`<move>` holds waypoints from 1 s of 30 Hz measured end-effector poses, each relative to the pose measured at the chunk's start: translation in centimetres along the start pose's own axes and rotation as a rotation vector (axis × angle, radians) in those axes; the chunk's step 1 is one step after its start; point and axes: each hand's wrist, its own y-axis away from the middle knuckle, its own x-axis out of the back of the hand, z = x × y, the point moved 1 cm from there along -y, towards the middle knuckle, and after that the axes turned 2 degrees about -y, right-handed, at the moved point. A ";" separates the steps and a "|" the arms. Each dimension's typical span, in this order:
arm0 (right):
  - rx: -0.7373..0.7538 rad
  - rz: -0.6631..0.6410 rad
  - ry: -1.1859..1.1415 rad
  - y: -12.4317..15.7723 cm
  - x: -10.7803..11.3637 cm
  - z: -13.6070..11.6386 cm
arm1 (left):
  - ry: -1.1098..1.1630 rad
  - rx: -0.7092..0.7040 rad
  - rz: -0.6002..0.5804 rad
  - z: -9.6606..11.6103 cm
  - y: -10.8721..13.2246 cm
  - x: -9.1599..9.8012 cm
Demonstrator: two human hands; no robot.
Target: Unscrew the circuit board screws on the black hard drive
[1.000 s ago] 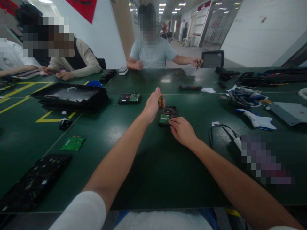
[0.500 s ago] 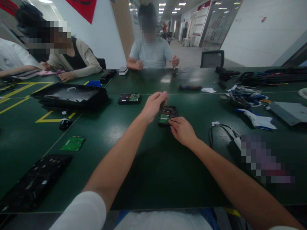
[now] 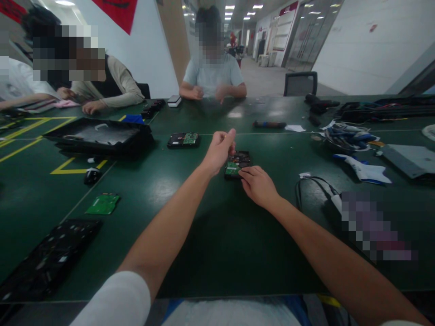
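A hard drive (image 3: 239,159) with a green circuit board lies on the dark green table in front of me. My right hand (image 3: 260,184) is at its near right corner, fingers together and pressed against it. Over the drive's far left side is my left hand (image 3: 219,151), fingers curled and thumb on top in a pinch. Whatever those fingers hold is hidden from this angle. Another hard drive (image 3: 183,139) rests farther off to the left. On the left side lies a loose green circuit board (image 3: 103,203).
Black casings (image 3: 102,138) and a computer mouse (image 3: 92,175) are at left, with rows of hard drives (image 3: 45,258) at lower left. Gloves (image 3: 365,170), a bundle of cables (image 3: 350,136) and a metal box (image 3: 413,158) are at right. Several people sit across the table.
My left hand has turned slightly and its thumb has shifted a little left. My right hand and the hard drive stay in place. The person opposite has drawn a hand inward.
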 end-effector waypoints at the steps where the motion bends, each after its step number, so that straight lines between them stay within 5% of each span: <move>1: -0.002 0.001 -0.001 0.0 0.0 0.0 | -0.008 0.001 -0.007 0.1 0.1 -0.1; 14: 0.002 0.014 0.001 0.0 -0.1 0.0 | -0.248 -0.294 -0.060 0.3 -0.4 0.7; 23: -0.001 0.011 -0.011 0.0 0.2 -0.2 | 0.048 -0.147 -0.037 -0.1 -0.3 0.3; 30: -0.015 0.003 -0.015 0.0 0.0 -0.1 | -0.029 -0.146 -0.077 -0.2 -0.2 0.2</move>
